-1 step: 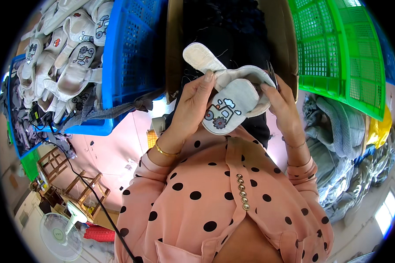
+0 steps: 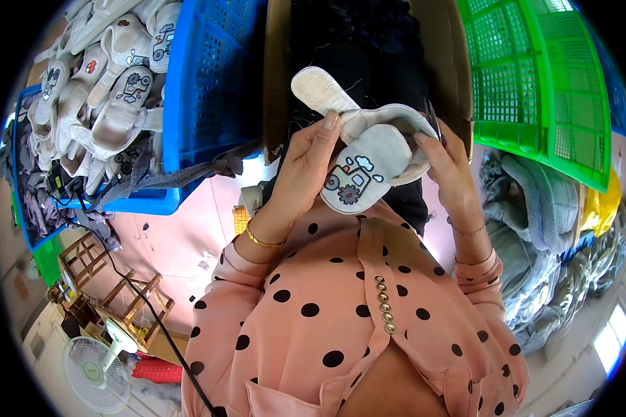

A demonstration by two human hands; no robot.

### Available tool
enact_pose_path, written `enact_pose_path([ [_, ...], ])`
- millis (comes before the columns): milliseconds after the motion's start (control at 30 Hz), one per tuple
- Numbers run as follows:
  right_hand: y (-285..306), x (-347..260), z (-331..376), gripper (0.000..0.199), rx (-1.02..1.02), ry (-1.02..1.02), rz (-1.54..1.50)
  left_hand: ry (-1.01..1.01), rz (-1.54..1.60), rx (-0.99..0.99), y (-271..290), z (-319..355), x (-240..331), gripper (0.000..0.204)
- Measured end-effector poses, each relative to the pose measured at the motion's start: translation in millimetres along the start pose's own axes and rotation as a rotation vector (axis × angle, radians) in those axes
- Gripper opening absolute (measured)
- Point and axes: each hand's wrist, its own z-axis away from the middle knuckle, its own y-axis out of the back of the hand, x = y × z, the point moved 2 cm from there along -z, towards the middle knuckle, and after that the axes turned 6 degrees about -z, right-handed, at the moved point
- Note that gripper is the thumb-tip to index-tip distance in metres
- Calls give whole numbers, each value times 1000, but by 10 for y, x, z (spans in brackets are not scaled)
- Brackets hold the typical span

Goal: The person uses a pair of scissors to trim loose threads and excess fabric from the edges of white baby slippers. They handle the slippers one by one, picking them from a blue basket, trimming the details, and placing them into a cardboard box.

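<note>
The left hand (image 2: 306, 174) had its fingers wrapped round the side of a small white baby shoe (image 2: 365, 167) with a little tractor picture on it. The right hand (image 2: 452, 174) gripped the other side, and something thin and dark, maybe small scissors, poked up at 12 o'clock from its fingers. The shoe sat between both hands, just above the spotted pink shirt (image 2: 341, 306). Its long white strap (image 2: 316, 89) stuck out toward 11 o'clock. The sharp thing could have nicked the cloth or a finger if the shoe had slipped. A blue crate (image 2: 209, 83) of more shoes sat at 10 o'clock, a green crate (image 2: 535, 83) at 2 o'clock.
</note>
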Motion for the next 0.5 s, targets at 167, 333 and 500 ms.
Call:
enact_pose_path([
  [167,39,-27,3,41,16,3,76,-377,-180,158,12,-91,135,30],
  [333,86,9,-2,42,-4,35,13,-378,-189,159,101,-120,239,24],
  [500,134,-1,-21,44,-14,52,15,-262,-78,87,180,-114,244,35],
])
